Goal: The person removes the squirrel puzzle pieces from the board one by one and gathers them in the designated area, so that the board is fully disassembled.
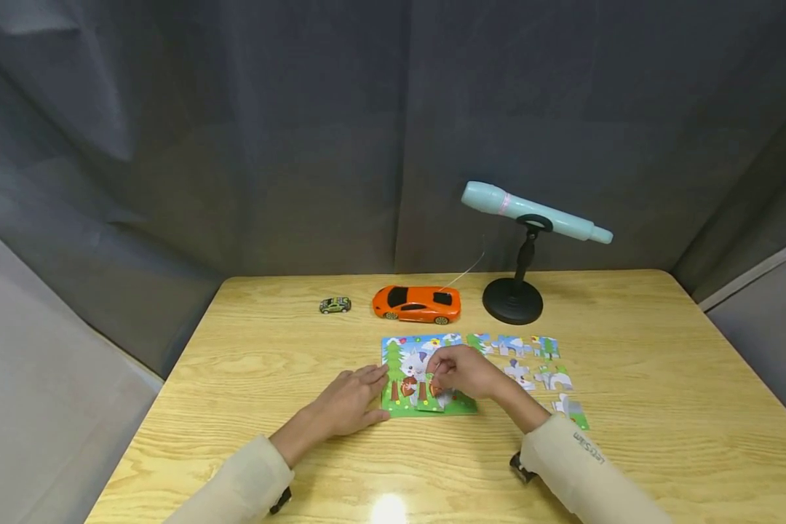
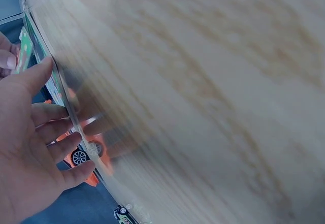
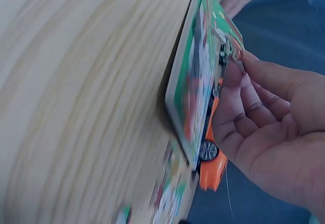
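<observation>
A picture puzzle board [image 1: 394,354] with a white animal, trees and grass lies on the table. My left hand [image 1: 350,402] rests on the table at its left side, the fingertips touching the board's edge; the fingers look extended in the left wrist view. Over the right part of the board, my right hand [image 1: 465,371] pinches a puzzle piece [image 3: 229,26] between thumb and fingers. This piece is green with small flowers and stands raised above the board in the right wrist view. Several loose puzzle pieces [image 1: 554,378] lie right of the board.
Behind the board stand an orange toy car [image 1: 415,304] with a thin antenna wire and a small green toy car [image 1: 335,305]. A light-blue microphone [image 1: 563,222] sits tilted on a black stand [image 1: 513,300] at the back right. Dark curtains [image 1: 314,145] hang behind the table.
</observation>
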Available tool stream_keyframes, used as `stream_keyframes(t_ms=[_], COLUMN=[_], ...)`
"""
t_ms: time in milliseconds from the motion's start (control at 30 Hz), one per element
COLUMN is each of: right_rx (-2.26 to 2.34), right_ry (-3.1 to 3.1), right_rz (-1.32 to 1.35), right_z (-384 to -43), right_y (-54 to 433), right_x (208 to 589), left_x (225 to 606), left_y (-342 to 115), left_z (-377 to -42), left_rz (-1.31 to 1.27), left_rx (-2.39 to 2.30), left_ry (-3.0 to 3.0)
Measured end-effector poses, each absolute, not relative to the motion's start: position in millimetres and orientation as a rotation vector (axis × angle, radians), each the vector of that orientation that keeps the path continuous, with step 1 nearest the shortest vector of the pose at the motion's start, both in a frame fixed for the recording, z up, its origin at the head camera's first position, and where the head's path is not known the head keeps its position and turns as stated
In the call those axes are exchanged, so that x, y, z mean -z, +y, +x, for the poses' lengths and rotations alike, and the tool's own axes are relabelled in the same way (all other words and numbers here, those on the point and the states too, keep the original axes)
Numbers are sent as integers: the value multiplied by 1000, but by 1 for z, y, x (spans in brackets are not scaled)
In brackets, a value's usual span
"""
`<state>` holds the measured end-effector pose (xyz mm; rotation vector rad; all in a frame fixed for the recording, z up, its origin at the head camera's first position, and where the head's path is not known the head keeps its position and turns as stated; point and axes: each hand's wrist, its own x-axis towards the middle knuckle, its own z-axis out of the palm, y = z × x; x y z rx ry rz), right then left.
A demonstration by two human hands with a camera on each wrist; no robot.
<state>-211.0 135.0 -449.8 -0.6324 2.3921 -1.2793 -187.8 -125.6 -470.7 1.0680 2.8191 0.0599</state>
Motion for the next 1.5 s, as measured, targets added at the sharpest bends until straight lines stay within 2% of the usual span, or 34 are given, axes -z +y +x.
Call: stream_keyframes(t_ms=[267,600,1200,1500], right_rx=[1296,1281,1109,1012], right_ry=[2397,2348,2544,2661], right_rz=[-632,-507,-466,-449], right_z=[-206,-193,-190,-192], right_y=[177,214,201,210], right_x=[445,448,457,440], left_x=[469,466,465,464], left_y=[-126,-129,-134,-136], left_z=[-188,-189,-189,-191], left_rz=[1075,1102,1100,1104], left_rx=[-64,-35,-54,-104], left_ry=[2818,2831,2831,2840])
